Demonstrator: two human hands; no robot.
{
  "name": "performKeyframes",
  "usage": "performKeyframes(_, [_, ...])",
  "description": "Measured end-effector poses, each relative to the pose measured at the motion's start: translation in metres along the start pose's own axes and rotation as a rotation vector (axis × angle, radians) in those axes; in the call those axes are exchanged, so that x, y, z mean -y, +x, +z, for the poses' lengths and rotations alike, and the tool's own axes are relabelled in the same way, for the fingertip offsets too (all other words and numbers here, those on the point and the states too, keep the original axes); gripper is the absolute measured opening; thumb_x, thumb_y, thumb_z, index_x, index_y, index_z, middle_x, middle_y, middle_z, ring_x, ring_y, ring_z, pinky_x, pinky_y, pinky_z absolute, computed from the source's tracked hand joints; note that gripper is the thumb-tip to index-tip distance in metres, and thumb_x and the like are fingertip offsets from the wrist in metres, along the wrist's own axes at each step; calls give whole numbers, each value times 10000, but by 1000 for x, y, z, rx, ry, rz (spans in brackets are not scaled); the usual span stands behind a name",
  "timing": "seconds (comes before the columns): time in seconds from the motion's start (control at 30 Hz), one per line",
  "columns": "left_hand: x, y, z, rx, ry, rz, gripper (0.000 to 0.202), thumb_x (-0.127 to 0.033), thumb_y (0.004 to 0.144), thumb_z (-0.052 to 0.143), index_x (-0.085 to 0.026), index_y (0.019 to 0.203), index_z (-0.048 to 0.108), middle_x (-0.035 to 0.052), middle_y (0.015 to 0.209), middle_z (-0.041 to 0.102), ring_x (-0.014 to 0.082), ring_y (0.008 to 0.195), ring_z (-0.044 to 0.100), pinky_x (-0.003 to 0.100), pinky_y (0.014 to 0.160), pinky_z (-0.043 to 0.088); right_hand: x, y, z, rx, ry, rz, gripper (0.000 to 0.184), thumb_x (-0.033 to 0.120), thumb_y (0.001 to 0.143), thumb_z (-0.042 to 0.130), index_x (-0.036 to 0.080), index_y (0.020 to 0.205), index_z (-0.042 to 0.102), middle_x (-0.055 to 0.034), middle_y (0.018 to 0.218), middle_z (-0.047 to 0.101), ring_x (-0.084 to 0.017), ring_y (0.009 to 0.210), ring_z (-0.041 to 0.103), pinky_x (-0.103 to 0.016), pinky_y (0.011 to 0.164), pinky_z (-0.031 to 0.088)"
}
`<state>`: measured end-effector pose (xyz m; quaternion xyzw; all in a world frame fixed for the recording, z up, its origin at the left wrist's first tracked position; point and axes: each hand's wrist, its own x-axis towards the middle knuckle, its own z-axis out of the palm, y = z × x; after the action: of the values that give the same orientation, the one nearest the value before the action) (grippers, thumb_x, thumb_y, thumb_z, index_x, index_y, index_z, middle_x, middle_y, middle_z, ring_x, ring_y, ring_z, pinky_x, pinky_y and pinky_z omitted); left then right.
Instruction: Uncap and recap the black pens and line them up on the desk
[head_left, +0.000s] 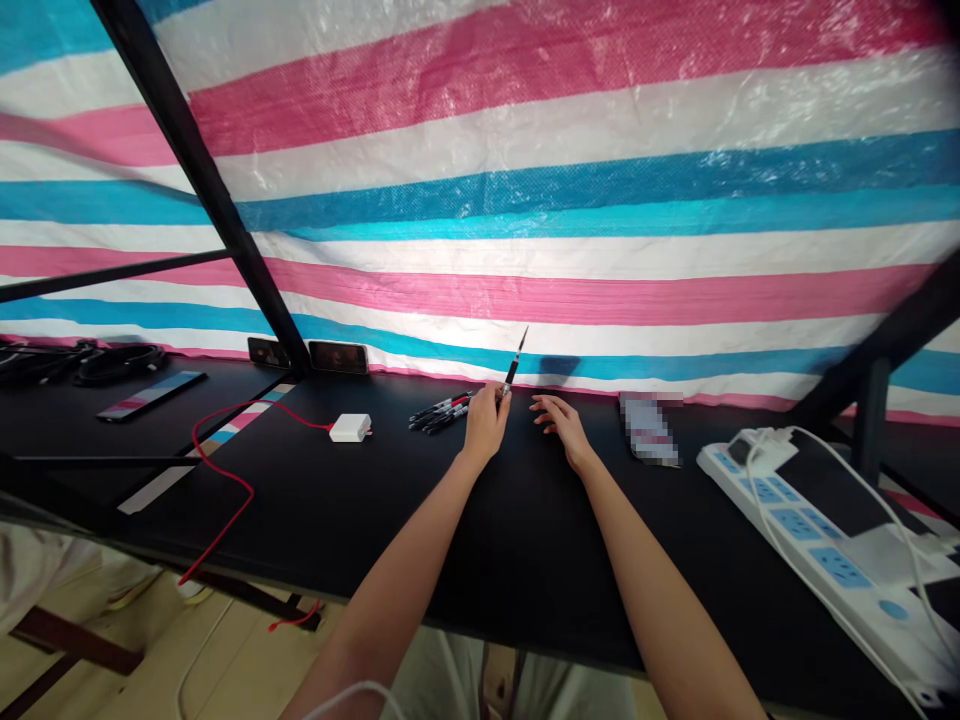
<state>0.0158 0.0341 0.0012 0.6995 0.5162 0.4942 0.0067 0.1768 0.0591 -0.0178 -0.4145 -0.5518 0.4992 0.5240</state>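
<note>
My left hand (487, 420) is closed around a slim black pen (514, 367) with a pale band. The pen stands tilted, its thin pointed end up and away from me; its lower end is hidden in my fingers. Just left of that hand lies a loose pile of pens (441, 411), black and white with some red. My right hand (564, 427) hovers to the right over the black table (525, 540), fingers apart and holding nothing. A small gap separates it from my left hand.
A white charger (350, 428) with a red cable (247, 490) sits to the left. Phones (338, 357) lean at the back. Right of my hand lies a blurred packet (649, 430), then a large white power strip (799, 525) with cables. A striped sheet (562, 220) hangs behind.
</note>
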Motion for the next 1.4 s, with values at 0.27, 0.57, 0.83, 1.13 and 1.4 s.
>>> performKeyframes(0.27, [-1,0,-1,12,21,-33,250,-340,904,323,-174,938,507,39,815,575,152,762,514,281,726,369,0,-1,1,16,-32,-1,370,477,731,512,198,948,620,-58,889,633,-116,633,550,-203,468,351])
performKeyframes(0.57, [21,7,-4,139,210,-107,200,-301,865,430,-213,981,568,33,949,612,185,886,491,297,755,354,-2,-1,0,40,-42,-16,334,450,748,500,204,936,627,-52,881,630,-112,632,546,-202,476,351])
performKeyframes(0.83, [29,2,-7,316,394,-114,317,-231,895,304,-231,1156,485,51,1051,603,215,965,484,344,807,330,-4,-1,-1,56,-54,-23,321,444,753,496,212,933,626,-45,876,631,-112,636,550,-201,480,361])
performKeyframes(1.13, [28,0,-6,330,503,-104,275,-259,887,320,-214,1058,530,58,1028,615,220,968,482,382,862,278,-3,-1,0,61,-72,-20,326,450,748,495,209,923,626,-44,871,631,-112,632,548,-203,481,364])
performKeyframes(1.4, [34,-4,-5,317,572,-14,261,-237,875,342,-181,1036,540,108,973,599,254,939,466,412,841,270,-3,-1,0,72,-83,-10,363,486,753,466,210,929,624,-50,879,631,-118,636,550,-197,469,360])
